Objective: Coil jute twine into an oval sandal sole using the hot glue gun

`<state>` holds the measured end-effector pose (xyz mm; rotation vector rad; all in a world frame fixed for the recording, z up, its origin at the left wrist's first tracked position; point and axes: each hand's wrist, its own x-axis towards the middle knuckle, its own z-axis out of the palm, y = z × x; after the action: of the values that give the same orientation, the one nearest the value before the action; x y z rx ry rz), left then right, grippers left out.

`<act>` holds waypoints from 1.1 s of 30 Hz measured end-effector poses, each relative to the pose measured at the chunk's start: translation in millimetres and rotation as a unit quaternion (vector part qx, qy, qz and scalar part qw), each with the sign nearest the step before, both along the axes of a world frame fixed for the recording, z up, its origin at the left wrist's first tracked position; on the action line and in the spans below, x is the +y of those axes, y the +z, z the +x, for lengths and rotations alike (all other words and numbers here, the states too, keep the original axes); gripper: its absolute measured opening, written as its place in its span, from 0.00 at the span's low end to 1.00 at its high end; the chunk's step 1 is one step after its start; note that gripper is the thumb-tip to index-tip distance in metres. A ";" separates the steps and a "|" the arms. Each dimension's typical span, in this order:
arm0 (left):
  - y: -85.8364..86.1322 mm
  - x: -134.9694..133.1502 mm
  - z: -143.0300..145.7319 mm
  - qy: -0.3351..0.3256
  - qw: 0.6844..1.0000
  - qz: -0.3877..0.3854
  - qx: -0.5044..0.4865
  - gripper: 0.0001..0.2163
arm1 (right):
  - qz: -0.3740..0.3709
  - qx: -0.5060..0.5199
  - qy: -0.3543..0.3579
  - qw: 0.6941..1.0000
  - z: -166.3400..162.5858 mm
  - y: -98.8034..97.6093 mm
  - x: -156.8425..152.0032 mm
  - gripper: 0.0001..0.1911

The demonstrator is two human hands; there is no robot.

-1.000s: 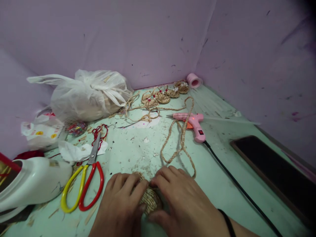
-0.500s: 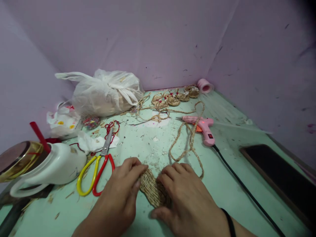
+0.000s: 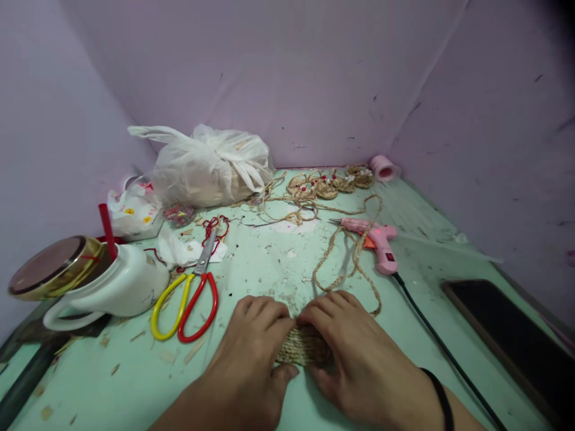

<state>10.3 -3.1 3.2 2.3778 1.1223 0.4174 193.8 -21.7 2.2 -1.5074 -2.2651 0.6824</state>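
Observation:
A small coiled piece of braided jute rope lies on the pale green table near its front edge. My left hand and my right hand press on it from both sides, fingers curled over its top and thumbs under its near edge. Most of the coil is hidden by my fingers. A loose length of the same braided rope runs from under my right hand toward the back. My right wrist wears a black band.
Yellow and red scissors lie to the left, beside a white mug with a gold lid. A pink glue gun with a black cord lies to the right. A dark phone, white plastic bag, finished rope pieces.
The view has swung left, so everything sits further right in frame. The coil has turned under my fingers, and both hands now cover more of it.

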 end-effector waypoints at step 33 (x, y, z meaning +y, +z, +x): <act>-10.6 11.1 17.1 -0.016 0.999 -0.038 -0.012 0.09 | 0.225 0.165 -0.021 0.960 -13.4 -37.5 -9.5 0.09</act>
<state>27.5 8.0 -7.4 2.3159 1.0682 0.3837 180.4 -31.1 -35.2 -1.1265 -1.9568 0.3393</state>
